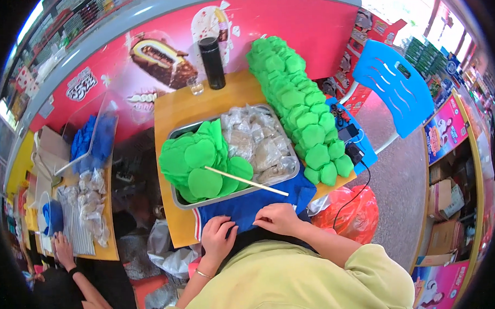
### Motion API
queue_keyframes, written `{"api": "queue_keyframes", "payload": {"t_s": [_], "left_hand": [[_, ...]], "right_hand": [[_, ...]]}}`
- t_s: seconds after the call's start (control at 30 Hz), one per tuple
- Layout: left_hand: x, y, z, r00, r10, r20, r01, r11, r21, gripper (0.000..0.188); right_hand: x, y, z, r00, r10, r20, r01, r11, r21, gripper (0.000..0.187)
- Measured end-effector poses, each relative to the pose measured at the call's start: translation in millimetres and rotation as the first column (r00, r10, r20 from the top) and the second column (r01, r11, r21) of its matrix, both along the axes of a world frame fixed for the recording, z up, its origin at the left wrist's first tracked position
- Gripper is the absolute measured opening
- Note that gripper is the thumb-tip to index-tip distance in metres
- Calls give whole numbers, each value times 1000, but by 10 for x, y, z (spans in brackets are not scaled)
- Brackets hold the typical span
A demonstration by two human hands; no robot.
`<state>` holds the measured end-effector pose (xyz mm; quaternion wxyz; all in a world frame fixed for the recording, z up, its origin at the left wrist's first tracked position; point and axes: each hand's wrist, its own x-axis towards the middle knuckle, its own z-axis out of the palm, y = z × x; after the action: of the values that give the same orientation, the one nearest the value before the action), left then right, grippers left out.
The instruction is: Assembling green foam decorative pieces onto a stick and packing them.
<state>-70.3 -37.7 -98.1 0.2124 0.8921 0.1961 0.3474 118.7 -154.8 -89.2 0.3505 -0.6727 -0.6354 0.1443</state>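
While left hand (218, 236) and right hand (280, 219) rest at the blue cloth (243, 209)'s near edge, fingers curled, can't tell if pinching it, the pale stick (247, 181) lies just beyond, slanting far-left to near-right across the tray (297, 167); right hand nearer its end.

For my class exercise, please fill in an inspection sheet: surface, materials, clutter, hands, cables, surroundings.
Surface: yellow table, largely covered.
Materials: metal tray holding green discs and clear-wrapped bundles; stick lying across; green pieces heaped along the table's right side.
Clutter: black flask and glass behind the tray; red bag beside the table.
Hands: left hand and right hand at the near edge of the blue cloth; grip unclear.
Cables: black cable hanging at right, down to the bag.
Surroundings: blue chair right; another person's hand at left.
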Motion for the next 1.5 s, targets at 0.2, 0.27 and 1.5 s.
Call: {"api": "queue_keyframes", "payload": {"t_s": [0.2, 0.27, 1.5], "left_hand": [[64, 49, -37, 1000, 21, 18, -23, 998, 63, 14], [64, 45, -27, 999, 46, 19, -47, 998, 49, 15], [-475, 150, 137, 962, -155, -225, 168, 985, 40, 29]], "right_hand": [[37, 34, -15, 1000, 8, -28, -6, 998, 68, 14], [23, 63, 20, 999, 8, -48, -2, 994, 109, 11], [242, -295, 254, 969, 67, 239, -66, 998, -11, 29]]}}
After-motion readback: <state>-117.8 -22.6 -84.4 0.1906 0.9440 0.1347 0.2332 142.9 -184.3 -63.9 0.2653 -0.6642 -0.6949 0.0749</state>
